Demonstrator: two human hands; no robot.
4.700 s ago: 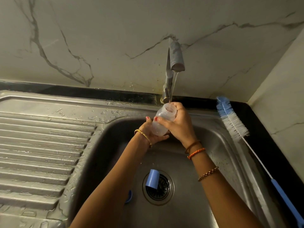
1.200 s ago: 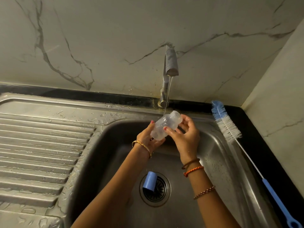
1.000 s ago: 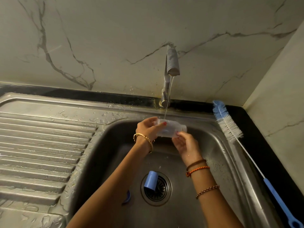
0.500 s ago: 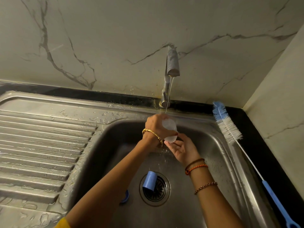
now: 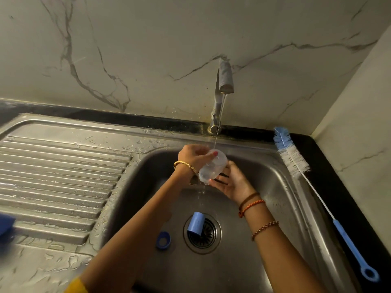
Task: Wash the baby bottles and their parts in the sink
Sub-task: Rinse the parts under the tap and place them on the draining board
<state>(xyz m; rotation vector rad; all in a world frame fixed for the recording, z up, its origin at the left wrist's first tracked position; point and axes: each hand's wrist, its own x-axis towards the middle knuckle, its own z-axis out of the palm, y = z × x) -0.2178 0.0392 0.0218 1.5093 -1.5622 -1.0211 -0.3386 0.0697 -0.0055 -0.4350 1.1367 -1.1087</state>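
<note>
Clear plastic bottle (image 5: 212, 167) gripped by left hand (image 5: 193, 157); right hand (image 5: 231, 182) flat, fingers straight.

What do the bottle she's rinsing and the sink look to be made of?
The bottle looks like clear, slightly cloudy plastic: the hand behind shows through it. The sink looks like brushed stainless steel: grey, dull sheen, with pressed ribs on its draining board.

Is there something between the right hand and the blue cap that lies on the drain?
Nothing visible blocks it. The right hand is above the basin, open beside the clear bottle, and the blue cap lies below it on the drain, uncovered.
</note>
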